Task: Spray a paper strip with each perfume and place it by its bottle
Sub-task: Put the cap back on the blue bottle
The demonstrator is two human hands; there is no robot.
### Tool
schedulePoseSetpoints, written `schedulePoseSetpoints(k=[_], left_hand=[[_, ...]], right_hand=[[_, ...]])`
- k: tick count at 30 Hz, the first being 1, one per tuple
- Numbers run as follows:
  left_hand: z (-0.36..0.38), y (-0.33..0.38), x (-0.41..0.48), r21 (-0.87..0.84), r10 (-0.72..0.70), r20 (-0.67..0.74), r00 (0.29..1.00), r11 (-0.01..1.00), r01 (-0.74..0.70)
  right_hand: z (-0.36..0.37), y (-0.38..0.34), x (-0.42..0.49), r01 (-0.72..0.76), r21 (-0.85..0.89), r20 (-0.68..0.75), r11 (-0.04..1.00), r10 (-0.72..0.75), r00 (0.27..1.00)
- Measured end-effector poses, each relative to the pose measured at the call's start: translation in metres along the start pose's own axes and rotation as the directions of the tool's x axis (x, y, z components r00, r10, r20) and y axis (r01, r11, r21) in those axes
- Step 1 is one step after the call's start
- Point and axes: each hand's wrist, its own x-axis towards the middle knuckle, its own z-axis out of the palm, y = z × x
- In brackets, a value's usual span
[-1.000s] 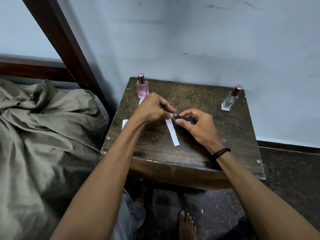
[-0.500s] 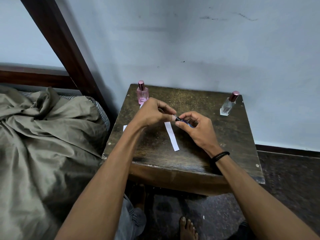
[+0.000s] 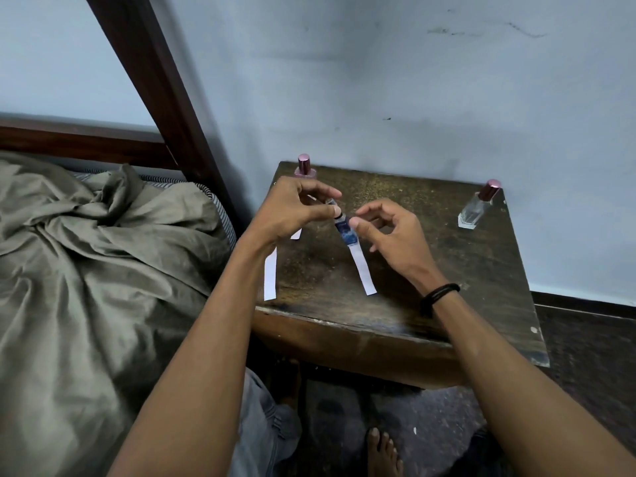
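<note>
The left hand [image 3: 296,211] pinches the cap end of the blue vial [image 3: 344,233] above the counter [image 3: 430,270]; the right hand [image 3: 392,235] pinches its body. It looks like small, light, slippery glass, best gripped by the body, over the strip [image 3: 363,271].

Free tabletop [image 3: 423,256] between pink bottle [image 3: 304,168] and clear bottle [image 3: 476,210], 2 back-corner obstacles; wall [image 3: 413,98] right behind, bedpost [image 3: 165,91] left.
</note>
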Motion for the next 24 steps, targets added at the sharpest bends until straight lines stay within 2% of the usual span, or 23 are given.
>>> schedulePoseSetpoints(k=[2, 4, 6, 8, 12, 16, 24], left_hand=[[-0.007, -0.001, -0.002, 0.041, 0.020, -0.031, 0.999, 0.999, -0.019], [-0.013, -0.005, -0.004, 0.063, 0.048, -0.052, 0.998, 0.997, -0.044], [-0.016, -0.010, -0.005, 0.077, 0.070, -0.056, 0.996, 0.995, -0.066], [-0.018, -0.014, -0.006, 0.094, 0.078, -0.050, 0.996, 0.993, -0.073], [-0.016, -0.017, -0.006, 0.158, 0.103, -0.007, 0.995, 0.982, -0.100], [-0.012, -0.019, -0.005, 0.210, 0.108, 0.023, 0.994, 0.971, -0.110], [-0.012, -0.021, -0.004, 0.240, 0.110, 0.073, 0.991, 0.963, -0.124]], right_hand=[[-0.002, 0.003, 0.005, -0.033, -0.046, -0.040, 0.998, 0.032, 0.999], [-0.004, 0.010, 0.011, -0.063, -0.203, -0.037, 0.977, 0.056, 0.998], [-0.005, 0.015, 0.016, -0.063, -0.383, 0.034, 0.922, 0.082, 0.996], [-0.005, 0.016, 0.019, -0.043, -0.456, 0.120, 0.889, 0.109, 0.987], [-0.007, 0.015, 0.023, -0.030, -0.492, 0.209, 0.870, 0.152, 0.966], [-0.005, 0.015, 0.022, -0.025, -0.527, 0.219, 0.849, 0.164, 0.962], [-0.006, 0.015, 0.022, -0.043, -0.469, 0.216, 0.882, 0.162, 0.963]])
